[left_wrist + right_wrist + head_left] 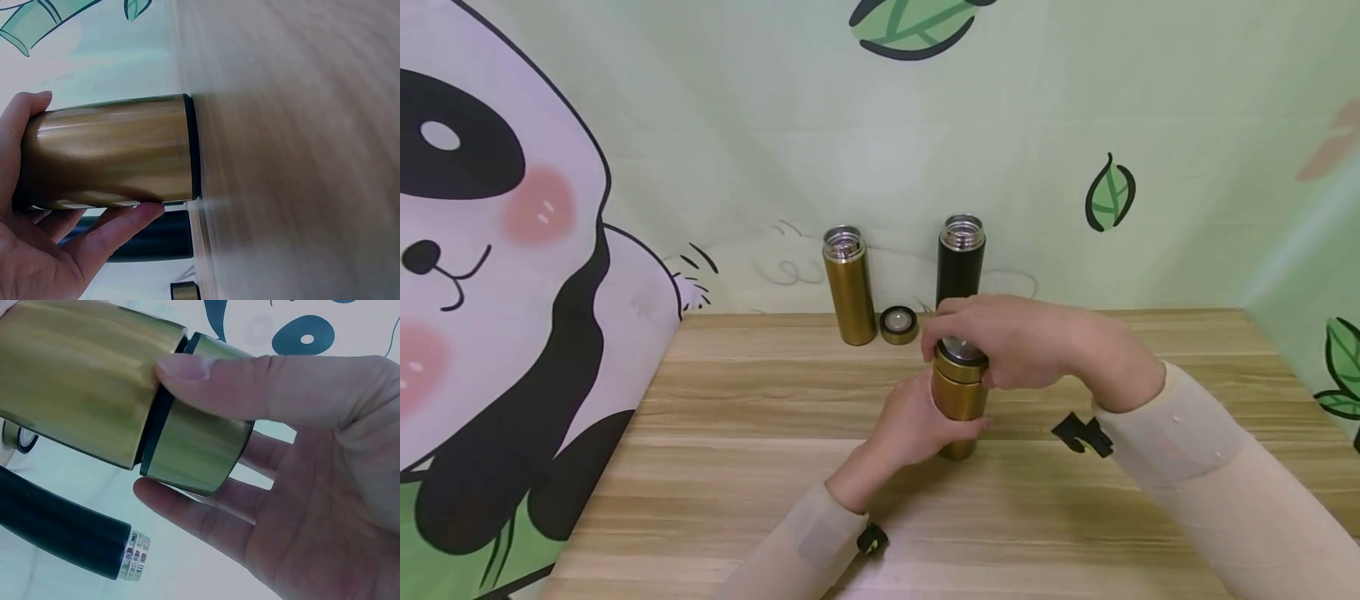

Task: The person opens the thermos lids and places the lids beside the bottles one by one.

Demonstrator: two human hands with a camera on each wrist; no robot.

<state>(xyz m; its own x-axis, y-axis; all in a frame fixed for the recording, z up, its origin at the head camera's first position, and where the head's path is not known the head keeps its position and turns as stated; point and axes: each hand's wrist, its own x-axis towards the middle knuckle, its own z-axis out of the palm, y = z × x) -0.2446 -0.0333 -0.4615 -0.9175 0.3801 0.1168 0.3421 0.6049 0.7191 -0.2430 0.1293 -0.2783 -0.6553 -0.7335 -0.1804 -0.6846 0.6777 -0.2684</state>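
A gold thermos flask (pixel 958 404) stands upright on the wooden table, its gold cap (pixel 197 440) seated on top with a dark line between cap and body. Low around the body, my left hand (pixel 913 421) grips it; the left wrist view shows the thumb on one side and the fingers on the other. My right hand (pixel 1011 337) holds the cap from above, thumb on one side at the seam and fingers opposite. Just behind stands a black flask (pixel 961 258) without a cap, its steel neck showing and its lower part hidden by my right hand.
A second gold flask (pixel 852 287), uncapped, stands at the back of the wooden table (pixel 737 467). Beside it lies a loose gold cap (pixel 898 325). A printed cloth backdrop (pixel 760 158) with a panda and leaves rises right behind the table's far edge.
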